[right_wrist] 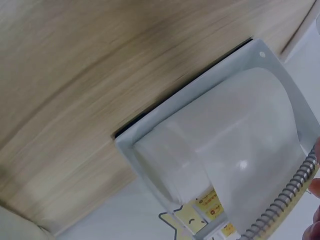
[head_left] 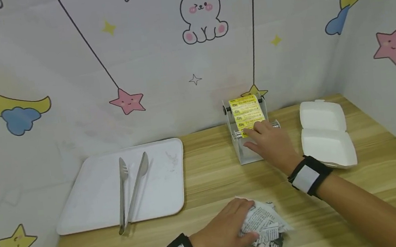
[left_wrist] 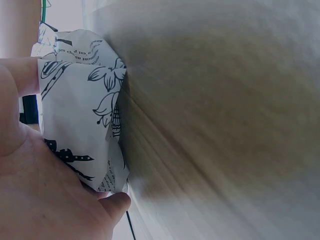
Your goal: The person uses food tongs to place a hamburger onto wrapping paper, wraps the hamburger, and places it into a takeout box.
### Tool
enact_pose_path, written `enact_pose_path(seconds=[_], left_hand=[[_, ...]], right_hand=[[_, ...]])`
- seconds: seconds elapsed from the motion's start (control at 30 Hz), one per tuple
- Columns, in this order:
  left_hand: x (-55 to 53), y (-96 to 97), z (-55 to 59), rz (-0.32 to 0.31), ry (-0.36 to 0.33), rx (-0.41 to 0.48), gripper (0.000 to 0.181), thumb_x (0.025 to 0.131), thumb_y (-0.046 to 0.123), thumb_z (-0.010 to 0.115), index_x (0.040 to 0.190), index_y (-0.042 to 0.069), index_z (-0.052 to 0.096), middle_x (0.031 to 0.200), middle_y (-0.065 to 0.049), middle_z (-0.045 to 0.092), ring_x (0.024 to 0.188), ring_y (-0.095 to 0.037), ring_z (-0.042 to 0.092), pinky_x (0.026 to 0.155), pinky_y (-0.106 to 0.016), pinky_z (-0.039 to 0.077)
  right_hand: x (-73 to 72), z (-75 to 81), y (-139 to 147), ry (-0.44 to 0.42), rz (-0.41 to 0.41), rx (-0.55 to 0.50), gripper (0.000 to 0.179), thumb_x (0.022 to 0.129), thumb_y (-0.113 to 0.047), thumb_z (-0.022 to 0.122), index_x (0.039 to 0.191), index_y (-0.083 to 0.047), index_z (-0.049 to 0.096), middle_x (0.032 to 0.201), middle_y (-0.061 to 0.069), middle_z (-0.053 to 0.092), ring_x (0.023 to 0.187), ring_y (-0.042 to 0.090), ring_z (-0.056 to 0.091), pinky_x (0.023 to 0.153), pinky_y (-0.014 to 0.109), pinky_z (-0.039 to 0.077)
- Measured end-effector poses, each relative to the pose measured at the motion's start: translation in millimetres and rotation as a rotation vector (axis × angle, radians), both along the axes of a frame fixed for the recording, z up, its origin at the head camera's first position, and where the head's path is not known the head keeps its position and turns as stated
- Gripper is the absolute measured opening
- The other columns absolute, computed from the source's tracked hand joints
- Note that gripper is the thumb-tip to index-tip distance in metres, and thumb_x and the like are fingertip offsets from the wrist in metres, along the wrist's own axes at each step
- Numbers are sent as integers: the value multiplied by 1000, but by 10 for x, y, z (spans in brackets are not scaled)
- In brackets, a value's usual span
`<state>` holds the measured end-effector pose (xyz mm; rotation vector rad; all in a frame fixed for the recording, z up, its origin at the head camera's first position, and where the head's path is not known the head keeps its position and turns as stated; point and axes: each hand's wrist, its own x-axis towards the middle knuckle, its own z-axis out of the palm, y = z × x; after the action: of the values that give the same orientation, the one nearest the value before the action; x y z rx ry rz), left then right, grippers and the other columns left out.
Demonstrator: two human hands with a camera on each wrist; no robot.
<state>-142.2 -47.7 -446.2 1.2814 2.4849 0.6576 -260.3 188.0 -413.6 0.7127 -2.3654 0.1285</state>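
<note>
My left hand (head_left: 228, 228) grips a folded packet of newspaper-print wrapping paper (head_left: 264, 224) low over the wooden table. In the left wrist view, the thumb and fingers lie around the wrapped packet (left_wrist: 80, 110), which has black drawings and text on white. My right hand (head_left: 271, 143) reaches to the front of a label dispenser (head_left: 247, 157). Its fingertips (right_wrist: 316, 187) touch the yellow sticker labels (head_left: 246, 112) by the spring-covered front roller (right_wrist: 280, 202). Index finger and thumb are apart. White backing paper (right_wrist: 240, 120) curves down inside the dispenser.
To the left, a white tray (head_left: 164, 184) bears a metal knife-like utensil (head_left: 139, 183) and metal tongs (head_left: 121, 193), their ends over its front edge. An opened white foam box (head_left: 326, 141) lies right of the dispenser. A printed curtain (head_left: 161, 62) hangs behind the table.
</note>
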Motion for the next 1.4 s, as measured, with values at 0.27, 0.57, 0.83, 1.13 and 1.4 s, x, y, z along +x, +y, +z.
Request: enact_pose_path(seconds=[0.27, 0.57, 0.83, 1.13, 1.4], left_hand=[[7, 10, -13, 6, -21, -17, 63, 103, 37, 58, 152, 5, 34, 149, -8, 43, 144, -20, 35, 120, -34, 29], [-4, 5, -19, 10, -37, -8, 64, 103, 37, 58, 153, 5, 33, 149, -8, 43, 143, -17, 36, 120, -34, 29], [0, -8, -27, 23, -36, -10, 64, 103, 37, 58, 153, 4, 34, 150, -8, 43, 143, -18, 36, 120, -34, 30], [-1, 7, 10, 45, -29, -7, 65, 100, 38, 62, 151, 6, 38, 149, -7, 45, 142, -17, 38, 118, -33, 32], [-1, 13, 35, 77, -48, -27, 69, 98, 41, 66, 151, 6, 39, 149, -6, 45, 143, -19, 38, 118, -33, 32]], right_hand=[[-56, -10, -17, -4, -6, -24, 20, 89, -15, 80, 105, -3, 77, 85, 9, 64, 80, 24, 63, 59, 33, 56], [-140, 82, 22, 0, -22, -308, 13, 93, -12, 76, 97, 0, 75, 77, 10, 65, 66, 23, 58, 51, 33, 45], [227, 206, 25, -2, 46, -443, 20, 91, -15, 78, 104, 0, 77, 87, 12, 66, 82, 26, 60, 64, 36, 47], [909, -83, 64, -193, 162, -292, 15, 97, -24, 71, 100, -12, 79, 92, -3, 71, 84, 12, 66, 67, 32, 57], [1195, -258, 94, -189, 176, -230, 29, 104, -35, 60, 98, -14, 80, 89, -7, 72, 81, 9, 64, 68, 32, 57]])
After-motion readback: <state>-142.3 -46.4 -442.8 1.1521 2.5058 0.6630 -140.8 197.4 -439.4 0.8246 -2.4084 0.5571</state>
